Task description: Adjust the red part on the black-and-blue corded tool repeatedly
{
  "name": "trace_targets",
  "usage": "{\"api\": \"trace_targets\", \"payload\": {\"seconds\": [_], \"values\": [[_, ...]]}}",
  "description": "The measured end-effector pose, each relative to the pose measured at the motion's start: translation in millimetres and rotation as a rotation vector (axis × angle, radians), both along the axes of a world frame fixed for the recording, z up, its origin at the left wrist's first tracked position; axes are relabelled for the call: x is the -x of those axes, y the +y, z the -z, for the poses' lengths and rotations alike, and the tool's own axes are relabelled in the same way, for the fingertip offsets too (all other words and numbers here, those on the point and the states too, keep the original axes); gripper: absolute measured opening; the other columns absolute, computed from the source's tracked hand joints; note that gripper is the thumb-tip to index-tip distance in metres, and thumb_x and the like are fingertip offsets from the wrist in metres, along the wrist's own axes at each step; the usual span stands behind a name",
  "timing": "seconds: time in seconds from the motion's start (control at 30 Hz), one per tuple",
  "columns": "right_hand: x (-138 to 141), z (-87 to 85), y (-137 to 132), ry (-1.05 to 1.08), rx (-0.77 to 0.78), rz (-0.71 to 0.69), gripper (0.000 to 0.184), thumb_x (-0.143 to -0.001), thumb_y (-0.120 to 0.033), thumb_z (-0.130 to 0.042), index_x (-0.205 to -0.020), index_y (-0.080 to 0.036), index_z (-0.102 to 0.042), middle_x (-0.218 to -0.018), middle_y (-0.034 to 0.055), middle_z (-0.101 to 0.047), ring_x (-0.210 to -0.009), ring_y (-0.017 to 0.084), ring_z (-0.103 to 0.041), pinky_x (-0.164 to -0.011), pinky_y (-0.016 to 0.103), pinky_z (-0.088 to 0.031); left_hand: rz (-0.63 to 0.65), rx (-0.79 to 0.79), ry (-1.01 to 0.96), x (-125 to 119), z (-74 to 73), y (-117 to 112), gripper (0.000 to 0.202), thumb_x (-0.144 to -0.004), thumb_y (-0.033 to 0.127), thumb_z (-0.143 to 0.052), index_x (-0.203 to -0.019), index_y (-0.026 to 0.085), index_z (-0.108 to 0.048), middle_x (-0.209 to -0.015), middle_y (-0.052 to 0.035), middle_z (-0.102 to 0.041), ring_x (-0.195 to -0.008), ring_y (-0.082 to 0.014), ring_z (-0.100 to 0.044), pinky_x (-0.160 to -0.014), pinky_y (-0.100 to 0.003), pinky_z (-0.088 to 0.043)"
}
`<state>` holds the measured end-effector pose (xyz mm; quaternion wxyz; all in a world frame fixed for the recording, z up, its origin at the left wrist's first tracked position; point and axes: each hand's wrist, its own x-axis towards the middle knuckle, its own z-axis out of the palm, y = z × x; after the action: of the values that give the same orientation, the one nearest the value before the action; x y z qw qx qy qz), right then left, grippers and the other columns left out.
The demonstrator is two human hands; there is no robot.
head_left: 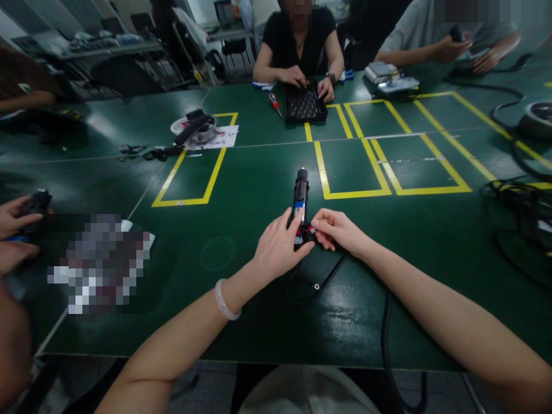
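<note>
A black cylindrical electric screwdriver (pixel 301 192) with a blue band lies on the green table (pixel 259 190), tip pointing away from me. My left hand (pixel 278 247) grips its near end, fingers wrapped round the body. My right hand (pixel 338 229) pinches at the same end, where a small red part shows. A black cable (pixel 321 282) runs from the tool back toward me and over the table's near edge.
Yellow tape rectangles (pixel 357 169) mark the table ahead. A person opposite holds a black tray (pixel 304 103), with a red screwdriver (pixel 275 104) beside it. Another person's hands (pixel 15 227) work at the left. Cables (pixel 521 213) lie at the right, and a black tool on paper (pixel 200 131) at the back left.
</note>
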<state>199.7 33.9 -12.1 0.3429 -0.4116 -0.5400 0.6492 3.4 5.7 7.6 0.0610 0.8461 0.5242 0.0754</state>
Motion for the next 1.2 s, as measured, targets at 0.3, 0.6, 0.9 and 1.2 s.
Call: {"api": "trace_targets", "payload": {"seconds": [0.3, 0.6, 0.9, 1.2], "values": [[-0.3, -3.6, -0.2, 0.053, 0.082, -0.001, 0.040, -0.080, -0.051, -0.071, -0.080, -0.019, -0.048, -0.049, -0.0057, -0.060, -0.034, 0.008, -0.051, -0.031, 0.015, -0.036, 0.040, 0.079, -0.135, 0.0, 11.1, 4.5, 0.075, -0.094, 0.050, -0.046, -0.157, 0.018, -0.021, -0.159, -0.0174, -0.029, -0.143, -0.0296, -0.035, -0.113, -0.044, -0.033], [-0.4, -1.9, 1.0, 0.054, 0.083, -0.011, 0.038, -0.082, -0.050, -0.069, -0.081, -0.018, -0.049, -0.053, -0.0046, -0.061, -0.036, 0.008, -0.052, -0.031, 0.015, -0.037, 0.034, 0.086, -0.134, -0.5, 9.1, 3.8, 0.075, -0.094, 0.050, -0.047, -0.156, 0.015, -0.024, -0.158, -0.0188, -0.030, -0.142, -0.0316, -0.037, -0.114, -0.044, -0.034], [-7.1, -5.8, 2.7, 0.100, 0.016, -0.184, 0.030, -0.080, -0.036, -0.076, -0.093, -0.016, -0.059, -0.066, -0.0043, -0.058, -0.049, 0.006, -0.053, -0.039, 0.015, -0.046, 0.042, 0.071, -0.139, 1.6, 12.3, 4.6, 0.076, -0.094, 0.052, -0.047, -0.157, 0.015, -0.023, -0.157, -0.0189, -0.030, -0.141, -0.0325, -0.038, -0.112, -0.045, -0.035], [-7.6, 1.7, 2.4, 0.020, -0.056, -0.202, 0.030, -0.084, -0.035, -0.072, -0.097, -0.018, -0.050, -0.074, -0.0046, -0.055, -0.051, 0.006, -0.054, -0.036, 0.014, -0.044, 0.045, 0.075, -0.145, 2.3, 13.6, 4.5, 0.076, -0.094, 0.051, -0.047, -0.157, 0.015, -0.023, -0.157, -0.0188, -0.031, -0.141, -0.0322, -0.037, -0.113, -0.045, -0.034]]}}
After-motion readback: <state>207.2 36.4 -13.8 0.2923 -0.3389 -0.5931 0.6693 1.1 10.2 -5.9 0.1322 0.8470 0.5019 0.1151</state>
